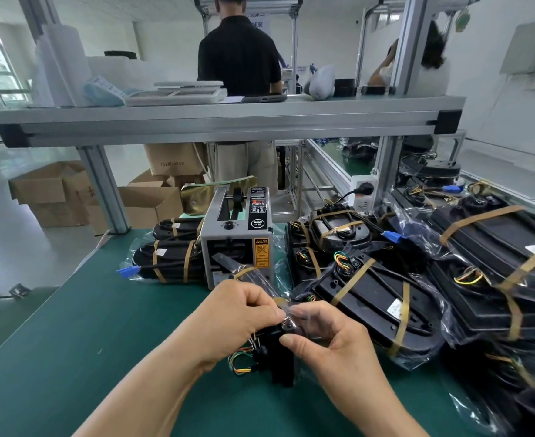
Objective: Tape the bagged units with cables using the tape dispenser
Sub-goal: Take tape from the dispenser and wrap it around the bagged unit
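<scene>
Left hand (241, 313) and right hand (329, 339) both pinch one bagged unit (279, 357) held between them, just short of the dispenser (238, 238). We judge its taping unfinished; many taped units (373, 298) lie beyond the right hand, two beyond the left.

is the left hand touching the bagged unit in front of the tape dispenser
Touching. The head view shows the left hand pinching the clear bag of the bagged unit at its top, with the right hand pinching it alongside.
</scene>
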### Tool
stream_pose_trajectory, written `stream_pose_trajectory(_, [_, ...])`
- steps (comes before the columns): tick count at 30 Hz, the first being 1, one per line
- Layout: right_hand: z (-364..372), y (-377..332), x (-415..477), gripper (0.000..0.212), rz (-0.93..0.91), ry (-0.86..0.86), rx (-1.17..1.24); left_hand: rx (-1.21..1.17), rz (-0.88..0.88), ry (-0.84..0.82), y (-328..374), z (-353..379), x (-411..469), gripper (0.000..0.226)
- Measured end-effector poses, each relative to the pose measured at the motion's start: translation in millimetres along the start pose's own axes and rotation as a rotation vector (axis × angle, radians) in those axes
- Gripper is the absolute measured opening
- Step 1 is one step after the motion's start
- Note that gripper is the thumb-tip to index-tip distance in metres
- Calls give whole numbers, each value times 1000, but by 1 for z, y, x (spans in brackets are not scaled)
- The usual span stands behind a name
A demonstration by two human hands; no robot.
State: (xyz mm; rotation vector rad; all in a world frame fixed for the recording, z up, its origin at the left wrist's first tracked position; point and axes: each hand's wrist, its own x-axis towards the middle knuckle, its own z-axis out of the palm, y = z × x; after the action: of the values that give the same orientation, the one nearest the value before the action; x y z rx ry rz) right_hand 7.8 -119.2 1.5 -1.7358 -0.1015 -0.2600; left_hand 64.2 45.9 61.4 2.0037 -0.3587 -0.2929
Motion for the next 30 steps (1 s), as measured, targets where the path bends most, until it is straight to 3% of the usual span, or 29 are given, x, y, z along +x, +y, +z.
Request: stream_pose_trajectory(30, [1, -4, -2, 41, -12, 19, -24, 114, 71, 50, -13, 2, 7, 11])
